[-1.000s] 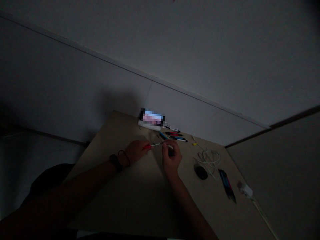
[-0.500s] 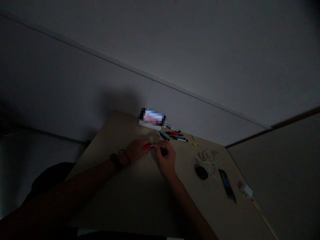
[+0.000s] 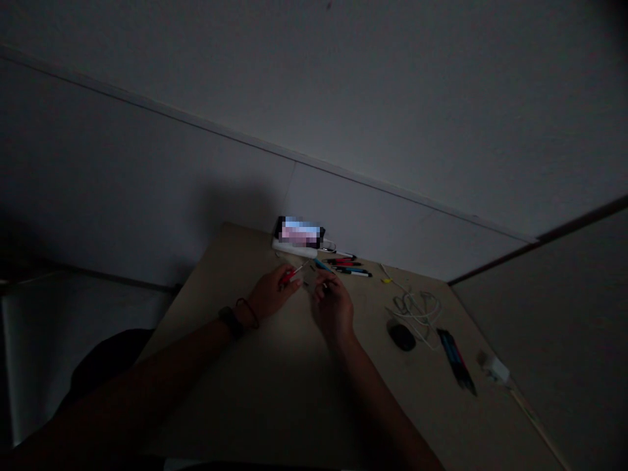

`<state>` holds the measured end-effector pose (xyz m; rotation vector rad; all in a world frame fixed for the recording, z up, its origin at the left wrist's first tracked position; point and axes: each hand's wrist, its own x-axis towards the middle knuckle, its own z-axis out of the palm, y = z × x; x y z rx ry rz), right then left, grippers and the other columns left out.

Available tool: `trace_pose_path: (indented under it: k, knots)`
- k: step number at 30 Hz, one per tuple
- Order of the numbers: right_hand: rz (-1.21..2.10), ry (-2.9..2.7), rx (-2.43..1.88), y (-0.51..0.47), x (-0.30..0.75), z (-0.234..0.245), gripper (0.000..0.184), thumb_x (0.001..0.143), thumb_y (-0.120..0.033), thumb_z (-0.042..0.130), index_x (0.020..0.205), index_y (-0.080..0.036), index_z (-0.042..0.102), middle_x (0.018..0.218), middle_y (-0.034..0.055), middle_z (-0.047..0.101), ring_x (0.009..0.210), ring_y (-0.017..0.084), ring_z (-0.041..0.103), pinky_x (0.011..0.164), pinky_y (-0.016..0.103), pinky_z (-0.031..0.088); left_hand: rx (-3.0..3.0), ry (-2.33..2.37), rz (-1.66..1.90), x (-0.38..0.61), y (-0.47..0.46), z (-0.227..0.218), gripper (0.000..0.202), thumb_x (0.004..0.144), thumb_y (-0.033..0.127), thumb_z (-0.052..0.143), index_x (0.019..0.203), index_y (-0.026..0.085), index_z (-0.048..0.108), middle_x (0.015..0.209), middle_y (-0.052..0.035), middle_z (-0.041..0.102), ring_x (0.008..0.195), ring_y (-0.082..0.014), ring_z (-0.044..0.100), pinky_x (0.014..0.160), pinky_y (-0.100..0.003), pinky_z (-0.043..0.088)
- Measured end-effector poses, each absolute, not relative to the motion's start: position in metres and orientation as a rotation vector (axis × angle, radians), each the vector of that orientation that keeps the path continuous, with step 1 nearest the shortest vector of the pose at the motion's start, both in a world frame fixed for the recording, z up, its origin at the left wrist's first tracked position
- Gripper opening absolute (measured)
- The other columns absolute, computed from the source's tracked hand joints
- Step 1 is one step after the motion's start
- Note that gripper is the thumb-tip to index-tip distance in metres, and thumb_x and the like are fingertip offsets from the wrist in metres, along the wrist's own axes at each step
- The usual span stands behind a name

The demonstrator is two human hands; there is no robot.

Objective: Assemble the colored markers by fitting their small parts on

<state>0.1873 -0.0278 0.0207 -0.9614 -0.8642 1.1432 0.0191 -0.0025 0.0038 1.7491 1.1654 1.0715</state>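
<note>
Head view, angled down across a pale wooden surface (image 3: 275,392) pushed against white wall panels (image 3: 392,242). Dim light throughout, with deep shadow over the forearms.

Near the middle of the surface, a left hand (image 3: 271,292), with a black wristwatch (image 3: 229,322) and a thin dark bracelet (image 3: 248,313) at the wrist. Narrow grip on a slim red pen (image 3: 290,276), held off the surface, its pale end slanting up and away toward the far edge. Just beside it, a right hand (image 3: 333,307), fingers curled and loosely bunched, apart from the pen. Grip on that side only part-closed, and whether anything sits in it, impossible to tell (too dark, too small).

Past the fingertips, a blue pen (image 3: 321,264) and a loose row of dark, red and blue pens (image 3: 346,267) on the surface. Behind them, a white power strip (image 3: 294,248) under a pixelated, blurred device (image 3: 299,231). Further right, a tangled white cable (image 3: 415,314), a black computer mouse (image 3: 402,337), a bundle of dark pens (image 3: 456,361) and a white plug (image 3: 498,369) near the right edge.
</note>
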Motion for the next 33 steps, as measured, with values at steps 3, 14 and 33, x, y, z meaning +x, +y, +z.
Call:
trace_pose_path:
  k: [3,14,33]
  knots:
    - [1.136,-0.727,-0.985,-0.026,0.189,0.023,0.029,0.079,-0.046,0.073,0.094,-0.021,0.070,0.075,0.0005,0.063,0.057,0.012,0.049,0.049,0.023,0.039,1.725,1.097,1.061,0.018,-0.003,0.005,0.032,0.099,0.048,0.047,0.099,0.020,0.062,0.077,0.0008,0.063,0.070,-0.0149,0.058,0.068,-0.027,0.045]
    - [1.096,-0.650,-1.034,-0.021,0.189,0.023,0.050,0.077,-0.063,0.078,0.105,-0.023,0.068,0.074,-0.0022,0.071,0.039,0.005,0.040,0.036,0.019,0.028,1.832,1.057,0.986,0.016,-0.006,0.015,0.036,0.103,0.045,0.043,0.086,0.019,0.062,0.071,0.0006,0.061,0.068,-0.0144,0.058,0.068,-0.026,0.043]
    - [1.240,-0.472,-0.823,-0.013,0.192,0.018,0.023,0.088,-0.042,0.070,0.094,-0.020,0.073,0.085,0.0055,0.076,0.046,0.010,0.051,0.043,0.023,0.048,1.892,1.096,0.891,0.017,-0.003,0.014,0.040,0.102,0.050,0.045,0.089,0.018,0.065,0.072,-0.0005,0.062,0.070,-0.0152,0.058,0.068,-0.027,0.044]
